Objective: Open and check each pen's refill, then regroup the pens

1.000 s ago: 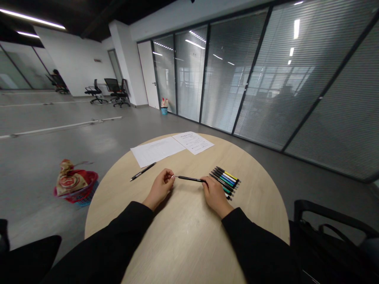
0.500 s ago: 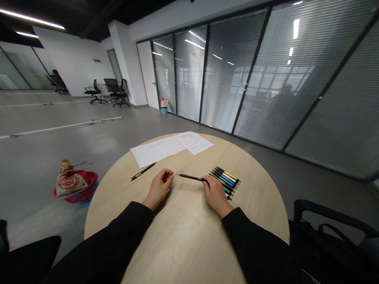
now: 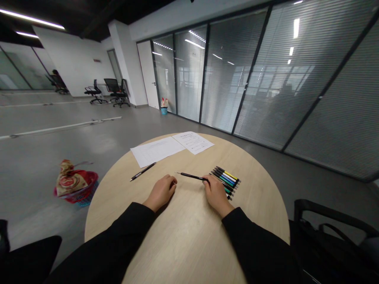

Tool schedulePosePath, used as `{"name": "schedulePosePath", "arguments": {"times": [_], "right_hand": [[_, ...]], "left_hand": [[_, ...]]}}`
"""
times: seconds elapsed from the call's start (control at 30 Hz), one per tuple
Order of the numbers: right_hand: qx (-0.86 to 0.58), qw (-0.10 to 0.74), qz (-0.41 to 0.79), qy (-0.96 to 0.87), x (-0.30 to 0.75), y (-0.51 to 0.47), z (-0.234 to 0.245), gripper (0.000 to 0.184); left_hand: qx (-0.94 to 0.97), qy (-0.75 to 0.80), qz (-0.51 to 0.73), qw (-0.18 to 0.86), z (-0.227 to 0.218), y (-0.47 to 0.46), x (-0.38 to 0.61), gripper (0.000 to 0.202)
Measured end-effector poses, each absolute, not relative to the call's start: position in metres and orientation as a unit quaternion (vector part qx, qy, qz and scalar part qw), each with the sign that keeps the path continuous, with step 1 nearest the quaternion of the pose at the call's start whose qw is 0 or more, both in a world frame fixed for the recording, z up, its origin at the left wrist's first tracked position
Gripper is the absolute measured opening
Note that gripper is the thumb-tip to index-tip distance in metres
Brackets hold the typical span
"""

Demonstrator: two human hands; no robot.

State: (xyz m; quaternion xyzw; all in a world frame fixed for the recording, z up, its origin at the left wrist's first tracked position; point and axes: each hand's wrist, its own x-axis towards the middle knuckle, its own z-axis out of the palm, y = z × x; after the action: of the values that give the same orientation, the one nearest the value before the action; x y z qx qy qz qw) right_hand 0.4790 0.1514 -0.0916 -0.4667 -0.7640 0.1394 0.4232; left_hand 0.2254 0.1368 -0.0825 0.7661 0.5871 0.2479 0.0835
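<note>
My right hand is closed round one end of a slim black pen. The pen points left above the table, a thin pale tip sticking out of its far end. Just below that tip, my left hand is low over the tabletop, apart from the pen. Its fingers are curled together, and what they hold, if anything, is hidden. A row of pens with black, yellow, white, blue and green parts lies beside my right hand, which partly covers it. Another black pen rests beyond my left hand.
Two sheets of paper, a blank-looking one and a printed one, lie at the far side of the round wooden table. A basket with a bag stands on the floor at left. A black chair is at right.
My left hand has come away from the pen's tip and dropped towards the table, its fingers curling downward. My right hand and the pen have barely moved.
</note>
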Motion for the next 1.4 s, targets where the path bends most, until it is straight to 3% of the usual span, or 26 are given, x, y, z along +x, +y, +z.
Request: {"name": "schedulePosePath", "arguments": {"times": [0.2,0.43,0.7,1.13,1.4], "right_hand": [[-0.469,0.416,0.138,-0.767,0.479,0.152,-0.093,0.024],[-0.469,0.404,0.122,-0.776,0.479,0.151,-0.093,0.024],[-0.458,0.406,0.121,-0.782,0.478,0.15,-0.093,0.024],[-0.524,0.403,0.079,-0.746,0.483,0.151,-0.087,0.025],[-0.505,0.327,0.043,-0.798,0.478,0.148,-0.091,0.02]], "left_hand": [[0.756,0.587,0.272,0.097,-0.084,0.139,0.225,0.019],[0.718,0.594,0.348,0.102,-0.078,0.137,0.229,0.036],[0.778,0.522,0.34,0.078,-0.067,0.133,0.233,0.026],[0.664,0.632,0.398,0.025,-0.068,0.142,0.214,0.021],[0.662,0.632,0.398,0.063,-0.069,0.142,0.219,0.02]]}}
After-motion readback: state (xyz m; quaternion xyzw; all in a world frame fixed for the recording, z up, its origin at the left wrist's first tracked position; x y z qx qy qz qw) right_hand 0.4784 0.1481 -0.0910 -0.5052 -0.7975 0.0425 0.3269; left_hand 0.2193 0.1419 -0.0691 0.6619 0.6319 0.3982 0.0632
